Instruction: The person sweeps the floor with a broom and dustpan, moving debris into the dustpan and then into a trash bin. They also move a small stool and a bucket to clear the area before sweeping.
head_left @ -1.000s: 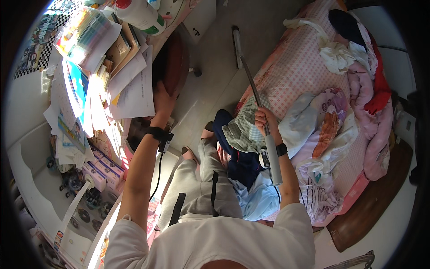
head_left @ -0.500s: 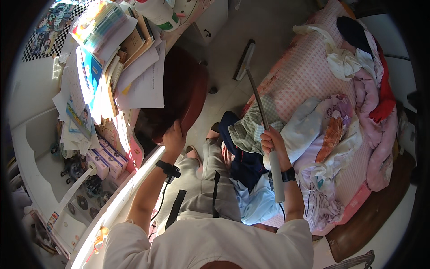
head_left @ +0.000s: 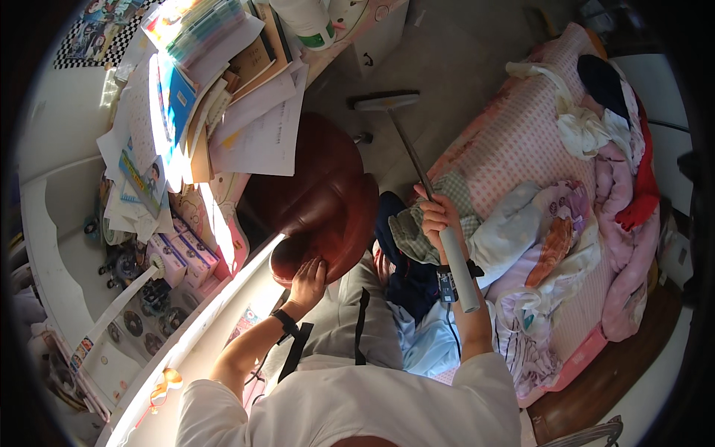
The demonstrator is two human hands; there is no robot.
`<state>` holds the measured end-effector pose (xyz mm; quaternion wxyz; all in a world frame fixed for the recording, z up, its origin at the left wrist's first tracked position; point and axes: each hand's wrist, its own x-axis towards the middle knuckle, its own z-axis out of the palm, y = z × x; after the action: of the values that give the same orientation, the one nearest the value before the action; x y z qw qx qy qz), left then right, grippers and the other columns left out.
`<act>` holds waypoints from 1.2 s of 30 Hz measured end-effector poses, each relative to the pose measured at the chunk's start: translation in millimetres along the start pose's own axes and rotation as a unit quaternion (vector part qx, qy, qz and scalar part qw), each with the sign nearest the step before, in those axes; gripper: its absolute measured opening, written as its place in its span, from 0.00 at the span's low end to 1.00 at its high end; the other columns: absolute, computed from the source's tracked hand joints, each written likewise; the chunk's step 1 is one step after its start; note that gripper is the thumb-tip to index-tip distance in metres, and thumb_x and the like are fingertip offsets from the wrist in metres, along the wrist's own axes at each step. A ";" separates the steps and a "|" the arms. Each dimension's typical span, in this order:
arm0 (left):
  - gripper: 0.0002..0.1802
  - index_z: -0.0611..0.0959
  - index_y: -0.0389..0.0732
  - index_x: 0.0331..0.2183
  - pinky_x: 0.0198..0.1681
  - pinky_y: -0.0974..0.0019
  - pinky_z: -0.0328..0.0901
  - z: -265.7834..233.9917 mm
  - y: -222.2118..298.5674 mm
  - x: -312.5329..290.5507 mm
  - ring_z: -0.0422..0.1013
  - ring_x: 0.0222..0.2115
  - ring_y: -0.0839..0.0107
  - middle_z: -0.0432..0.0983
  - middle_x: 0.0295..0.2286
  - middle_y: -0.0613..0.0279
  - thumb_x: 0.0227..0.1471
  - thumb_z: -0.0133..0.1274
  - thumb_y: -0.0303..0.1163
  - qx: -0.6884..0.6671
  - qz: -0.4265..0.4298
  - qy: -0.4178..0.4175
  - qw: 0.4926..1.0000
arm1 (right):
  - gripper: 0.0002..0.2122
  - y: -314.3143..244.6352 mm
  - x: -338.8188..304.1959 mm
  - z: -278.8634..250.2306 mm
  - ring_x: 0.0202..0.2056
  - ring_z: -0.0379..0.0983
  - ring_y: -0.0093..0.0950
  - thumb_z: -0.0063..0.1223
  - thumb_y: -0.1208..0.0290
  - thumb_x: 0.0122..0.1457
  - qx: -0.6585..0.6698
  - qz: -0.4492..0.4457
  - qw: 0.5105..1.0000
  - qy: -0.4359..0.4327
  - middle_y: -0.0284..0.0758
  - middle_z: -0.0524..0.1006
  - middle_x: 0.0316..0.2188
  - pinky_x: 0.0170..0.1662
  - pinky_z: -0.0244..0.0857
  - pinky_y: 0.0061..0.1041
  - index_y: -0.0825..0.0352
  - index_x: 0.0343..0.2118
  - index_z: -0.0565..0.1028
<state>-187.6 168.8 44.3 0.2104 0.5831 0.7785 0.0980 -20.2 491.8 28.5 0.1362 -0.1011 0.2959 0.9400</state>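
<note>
My left hand (head_left: 307,286) grips the padded edge of a dark red leather chair (head_left: 328,201), its fingers lying over the upholstery. The chair stands in front of me, partly under the desk, and its legs are mostly hidden. In my right hand (head_left: 439,216) is a long-handled broom (head_left: 406,138), held by its grey grip, with the fingers wrapped round the handle. The broom's wide, narrow head rests on the floor beyond the chair, lying crosswise. Both wrists wear black straps, the right one with a small device on it.
To the left, a desk carries a leaning stack of books and papers (head_left: 257,115) and a white bottle (head_left: 304,22). Shelves with small boxes (head_left: 179,257) stand below. On the right is a bed (head_left: 491,145) with a pink checked sheet and heaped clothes (head_left: 514,223).
The chair has swung out toward me, with my left hand now on top of its edge. The broom's head has turned crosswise and shifted left, and my right hand has risen slightly.
</note>
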 end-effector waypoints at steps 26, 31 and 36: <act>0.13 0.71 0.37 0.35 0.51 0.52 0.60 2.9 -1.9 -48.0 0.67 0.45 0.54 0.69 0.44 0.46 0.44 0.46 0.29 0.031 0.075 -0.073 0.994 | 0.06 -17.0 346.7 -93.2 0.20 0.63 0.23 0.41 0.78 0.56 0.006 0.250 0.946 0.204 0.34 0.64 0.22 0.24 0.65 0.19 0.70 0.24 0.59; 0.13 0.71 0.37 0.35 0.50 0.52 0.60 3.7 -2.1 -47.3 0.67 0.45 0.54 0.69 0.44 0.46 0.44 0.46 0.29 0.024 0.072 -0.075 0.994 | 0.06 -80.5 319.3 -94.5 0.20 0.59 0.19 0.40 0.77 0.58 0.139 0.339 0.915 0.166 0.31 0.63 0.21 0.24 0.62 0.21 0.68 0.25 0.61; 0.13 0.72 0.35 0.35 0.50 0.51 0.60 1.4 -2.6 -44.7 0.67 0.44 0.54 0.69 0.43 0.45 0.43 0.45 0.29 0.016 0.076 -0.082 0.994 | 0.07 -133.2 257.6 -17.0 0.16 0.59 0.15 0.41 0.77 0.58 -0.173 0.199 0.917 0.298 0.31 0.64 0.20 0.19 0.59 0.13 0.69 0.24 0.62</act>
<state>-178.9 125.4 51.5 0.2566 0.6500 0.7133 0.0530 -219.1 637.3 -125.4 -0.1677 -0.3379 0.1698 0.9104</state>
